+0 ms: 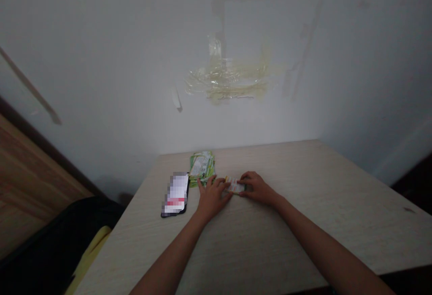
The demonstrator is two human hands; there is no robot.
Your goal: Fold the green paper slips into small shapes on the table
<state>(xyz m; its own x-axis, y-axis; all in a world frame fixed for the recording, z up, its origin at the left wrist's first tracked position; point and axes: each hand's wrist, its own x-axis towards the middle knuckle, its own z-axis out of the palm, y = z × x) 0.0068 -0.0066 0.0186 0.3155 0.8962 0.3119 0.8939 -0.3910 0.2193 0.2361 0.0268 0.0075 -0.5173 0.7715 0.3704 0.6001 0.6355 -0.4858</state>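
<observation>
A small pale packet [234, 187] lies on the light wooden table [303, 205] between my two hands. My left hand [211, 194] rests on the table with its fingers laid over the packet's left end. My right hand [255, 188] has its fingers curled onto the packet's right end. Just behind my left hand sits a pile of green and white packets [201, 167].
A phone [176, 194] lies face up at the table's left edge, beside my left hand. A white wall with old tape marks [226, 77] stands right behind the table. A dark bag with a yellow part [60, 245] lies left of the table.
</observation>
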